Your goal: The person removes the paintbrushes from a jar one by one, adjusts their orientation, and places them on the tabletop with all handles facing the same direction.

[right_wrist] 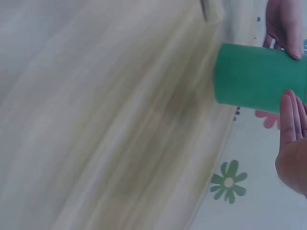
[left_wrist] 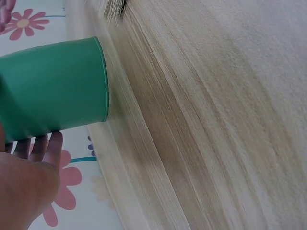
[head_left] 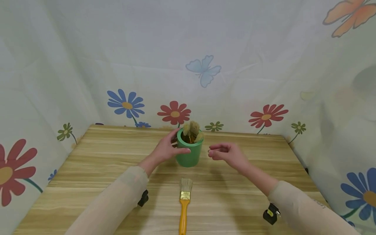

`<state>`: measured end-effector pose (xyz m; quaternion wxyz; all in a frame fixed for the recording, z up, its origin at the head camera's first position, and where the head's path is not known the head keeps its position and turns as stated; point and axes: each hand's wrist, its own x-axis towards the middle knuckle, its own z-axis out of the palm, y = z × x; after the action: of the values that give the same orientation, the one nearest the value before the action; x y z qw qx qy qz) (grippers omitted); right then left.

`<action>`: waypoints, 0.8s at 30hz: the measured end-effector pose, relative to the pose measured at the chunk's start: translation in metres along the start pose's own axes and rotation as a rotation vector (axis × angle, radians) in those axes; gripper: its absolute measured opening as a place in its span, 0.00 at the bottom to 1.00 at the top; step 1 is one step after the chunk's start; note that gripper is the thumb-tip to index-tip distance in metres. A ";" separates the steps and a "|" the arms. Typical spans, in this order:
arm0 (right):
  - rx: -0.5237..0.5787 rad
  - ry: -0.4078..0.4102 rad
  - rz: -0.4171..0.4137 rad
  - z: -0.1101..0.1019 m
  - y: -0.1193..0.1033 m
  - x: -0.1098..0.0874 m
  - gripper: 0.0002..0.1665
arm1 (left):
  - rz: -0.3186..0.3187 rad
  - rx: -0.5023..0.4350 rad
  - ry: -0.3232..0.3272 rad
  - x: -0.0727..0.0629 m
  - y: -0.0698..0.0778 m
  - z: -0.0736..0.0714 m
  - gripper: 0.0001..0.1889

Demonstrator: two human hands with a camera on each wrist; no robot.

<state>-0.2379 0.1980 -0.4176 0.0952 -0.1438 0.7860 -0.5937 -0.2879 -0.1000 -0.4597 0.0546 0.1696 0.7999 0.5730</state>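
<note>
A green cup (head_left: 188,157) stands near the back of the wooden table, with several pale-bristled brushes (head_left: 194,128) upright inside it. My left hand (head_left: 165,148) holds the cup from the left, its thumb across the front and the other fingers around the far side. The left wrist view shows those fingers against the green wall (left_wrist: 53,91). To the right of the cup, a short gap away in the head view, my right hand (head_left: 229,155) has loosely bent fingers and nothing visible in them. A paintbrush (head_left: 183,209) with a yellow handle lies in front of the cup, bristles towards it.
The wooden tabletop (head_left: 117,147) ends at a white cloth backdrop (head_left: 164,65) printed with flowers and butterflies, which also hangs along both sides. A black wrist device (head_left: 271,213) shows below the right sleeve.
</note>
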 end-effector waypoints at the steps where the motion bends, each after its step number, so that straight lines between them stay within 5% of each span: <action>1: -0.005 0.009 -0.008 -0.001 -0.003 0.001 0.21 | 0.002 -0.001 0.000 0.000 0.000 0.000 0.52; 17: -0.063 0.105 -0.089 -0.004 -0.040 0.019 0.25 | 0.017 -0.028 -0.016 -0.001 0.001 -0.001 0.51; 24: -0.068 0.074 -0.140 -0.001 -0.051 0.030 0.35 | 0.010 -0.032 -0.017 -0.002 0.004 -0.001 0.51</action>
<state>-0.2603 0.1757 -0.3676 0.0194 -0.1794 0.7967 -0.5768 -0.2855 -0.1007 -0.4560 0.0612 0.1775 0.7893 0.5846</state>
